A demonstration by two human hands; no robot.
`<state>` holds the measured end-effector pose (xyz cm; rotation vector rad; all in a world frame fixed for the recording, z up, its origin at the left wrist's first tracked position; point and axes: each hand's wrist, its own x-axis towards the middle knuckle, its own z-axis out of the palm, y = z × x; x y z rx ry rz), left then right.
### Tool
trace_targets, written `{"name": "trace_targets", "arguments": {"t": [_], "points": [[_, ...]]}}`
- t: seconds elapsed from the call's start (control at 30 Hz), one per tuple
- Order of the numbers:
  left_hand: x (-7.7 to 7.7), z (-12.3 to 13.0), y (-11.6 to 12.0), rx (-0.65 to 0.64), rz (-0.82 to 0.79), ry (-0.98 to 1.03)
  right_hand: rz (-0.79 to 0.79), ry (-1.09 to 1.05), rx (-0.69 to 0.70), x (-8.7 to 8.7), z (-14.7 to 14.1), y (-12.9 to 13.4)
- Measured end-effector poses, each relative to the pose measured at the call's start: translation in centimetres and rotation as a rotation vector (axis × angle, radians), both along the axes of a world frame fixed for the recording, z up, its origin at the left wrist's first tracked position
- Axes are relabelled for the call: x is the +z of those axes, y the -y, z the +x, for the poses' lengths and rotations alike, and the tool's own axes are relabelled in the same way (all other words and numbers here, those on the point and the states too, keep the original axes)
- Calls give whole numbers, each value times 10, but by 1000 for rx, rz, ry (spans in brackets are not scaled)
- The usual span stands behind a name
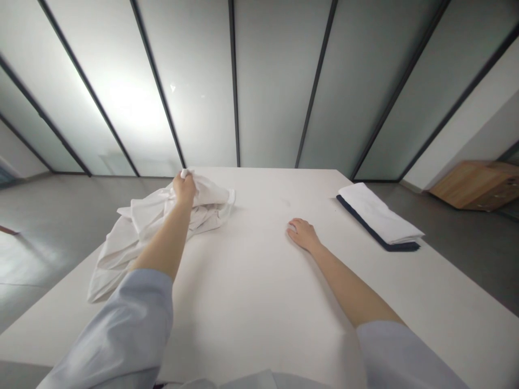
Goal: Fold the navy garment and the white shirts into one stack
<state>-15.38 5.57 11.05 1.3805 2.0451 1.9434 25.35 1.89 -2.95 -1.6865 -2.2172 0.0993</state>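
My left hand is closed on a bunched part of a white cloth garment, lifting a bit of it above the pile. The garment lies crumpled along the left side of the white table, and its exact kind is hidden by the folds. My right hand rests on the bare tabletop right of the middle, its fingers loosely bent and apart with nothing in them. To its right lies a folded stack, a white cloth on top of a dark navy cloth.
Frosted glass panels with dark frames stand behind the far table edge. A wooden cabinet is on the floor at the far right. Grey floor shows on both sides of the table.
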Motion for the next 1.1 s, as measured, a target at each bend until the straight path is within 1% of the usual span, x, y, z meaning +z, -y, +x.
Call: {"name": "trace_targets", "arguments": {"t": [0.07,0.1,0.13,0.17,0.2,0.27,0.33,0.37,0.4,0.43,0.5,0.6,0.7,0.77,0.87,0.93,1.0,1.1], "points": [[8,33,-7,-51,55,-54,3,-15,5,-1,1,-1],[8,54,-7,-88,80,-95,1,-23,9,-2,1,-1],[5,76,-7,-151,76,-140,-1,-33,14,-3,2,-2],[-2,99,-4,-240,36,-187,-2,-50,16,-4,2,-2],[-12,121,0,-341,-25,-244,3,-78,14,-6,3,-3],[-39,161,11,-621,-216,-430,46,-174,-9,-9,6,-6],[-70,191,24,-942,-352,-646,138,-308,-56,-12,10,-10],[-84,202,32,-1034,-373,-732,192,-374,-91,-13,13,-12],[-96,209,39,-1050,-376,-803,242,-432,-128,-14,16,-14],[-106,214,46,-1030,-367,-862,282,-479,-163,-14,18,-16],[-118,219,59,-951,-338,-942,328,-533,-208,-14,22,-18],[-121,217,71,-780,-358,-963,340,-525,-172,-12,21,-18],[-119,212,73,-563,-480,-915,307,-472,-70,-10,14,-14],[-119,207,71,-492,-584,-880,219,-422,8,-8,8,-10],[-119,200,69,-515,-671,-876,62,-300,76,-4,2,-4],[-117,198,69,-553,-656,-908,15,-228,72,0,-1,0],[-113,197,72,-609,-621,-941,1,-201,65,4,-3,3],[-110,199,74,-745,-575,-978,-31,-188,88,8,-4,6]]}}
